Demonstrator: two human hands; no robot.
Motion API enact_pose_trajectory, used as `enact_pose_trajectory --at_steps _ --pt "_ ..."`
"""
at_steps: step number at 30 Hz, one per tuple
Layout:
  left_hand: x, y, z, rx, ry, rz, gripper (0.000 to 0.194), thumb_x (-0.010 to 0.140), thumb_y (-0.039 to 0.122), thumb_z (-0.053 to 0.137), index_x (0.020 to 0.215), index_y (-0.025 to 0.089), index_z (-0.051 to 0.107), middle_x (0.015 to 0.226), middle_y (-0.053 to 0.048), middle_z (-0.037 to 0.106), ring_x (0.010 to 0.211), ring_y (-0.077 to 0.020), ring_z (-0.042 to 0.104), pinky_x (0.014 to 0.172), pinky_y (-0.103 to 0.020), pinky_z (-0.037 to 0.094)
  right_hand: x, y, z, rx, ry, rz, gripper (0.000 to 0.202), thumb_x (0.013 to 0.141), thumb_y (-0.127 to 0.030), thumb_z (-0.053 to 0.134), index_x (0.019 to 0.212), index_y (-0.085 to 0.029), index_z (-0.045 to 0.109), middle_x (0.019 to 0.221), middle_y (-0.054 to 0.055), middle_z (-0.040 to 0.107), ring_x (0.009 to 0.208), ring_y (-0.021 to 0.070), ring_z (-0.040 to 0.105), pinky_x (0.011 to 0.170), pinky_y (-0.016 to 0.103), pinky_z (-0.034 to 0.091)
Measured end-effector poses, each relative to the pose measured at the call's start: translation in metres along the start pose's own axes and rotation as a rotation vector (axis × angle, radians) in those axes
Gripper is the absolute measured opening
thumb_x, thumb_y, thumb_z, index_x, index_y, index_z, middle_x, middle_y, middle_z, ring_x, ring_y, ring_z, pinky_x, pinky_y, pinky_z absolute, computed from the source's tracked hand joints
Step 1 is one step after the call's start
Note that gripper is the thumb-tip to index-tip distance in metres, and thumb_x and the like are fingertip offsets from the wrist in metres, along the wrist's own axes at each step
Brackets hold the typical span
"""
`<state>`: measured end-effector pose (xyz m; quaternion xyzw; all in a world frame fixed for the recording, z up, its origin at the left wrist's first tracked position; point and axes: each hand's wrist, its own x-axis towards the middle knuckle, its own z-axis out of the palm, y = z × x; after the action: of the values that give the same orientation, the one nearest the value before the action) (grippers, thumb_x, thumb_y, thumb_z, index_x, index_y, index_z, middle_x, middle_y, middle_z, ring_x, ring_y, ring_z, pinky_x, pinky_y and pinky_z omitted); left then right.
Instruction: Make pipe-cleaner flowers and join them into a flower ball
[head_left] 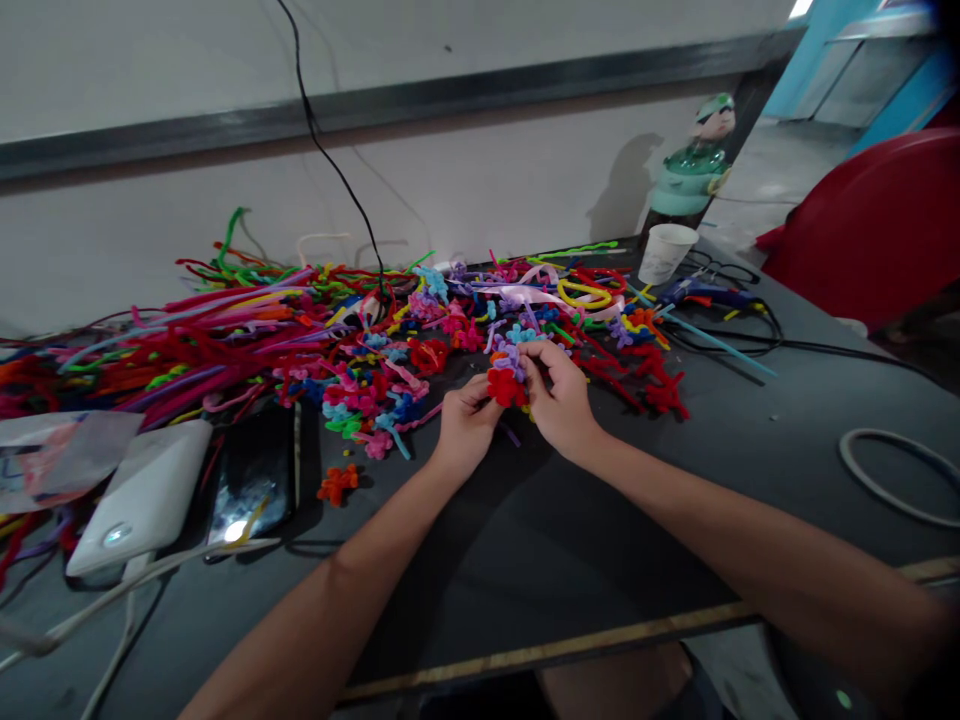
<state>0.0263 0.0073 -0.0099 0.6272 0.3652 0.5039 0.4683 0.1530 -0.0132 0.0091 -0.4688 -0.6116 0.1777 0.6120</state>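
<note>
Near the middle of the dark table, my left hand (466,425) and my right hand (559,400) meet around a small bunch of pipe-cleaner flowers. A red flower (506,387) is at the front of the bunch, with purple and orange pieces behind it. Both hands have their fingers closed on the bunch, one on each side. A purple stem end sticks out below them. Beyond the hands lies a heap of small pink, blue and purple pipe-cleaner flowers (379,375). An orange flower (339,484) lies apart, left of my left hand.
Long pipe cleaners (225,335) pile up at the back left. A phone (255,470), a white power bank (142,495) and cables lie at the left. At the back right are a paper cup (666,252), glasses, a glue gun (709,293) and a green figure-shaped bottle (688,165).
</note>
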Motion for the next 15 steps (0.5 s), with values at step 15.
enact_pose_trajectory --at_steps 15 --pt "0.006 0.003 -0.004 -0.291 0.070 -0.148 0.027 0.067 0.040 0.073 0.081 0.018 0.068 0.076 -0.001 0.068 0.064 -0.0094 0.056 0.062 -0.020 0.044 0.010 0.010 -0.037 -0.315 -0.337 -0.089 0.010 0.081 -0.020 0.052 0.081 -0.018 0.062 0.079 0.004 0.062 0.075 0.0178 0.058 0.070 0.031 0.045"
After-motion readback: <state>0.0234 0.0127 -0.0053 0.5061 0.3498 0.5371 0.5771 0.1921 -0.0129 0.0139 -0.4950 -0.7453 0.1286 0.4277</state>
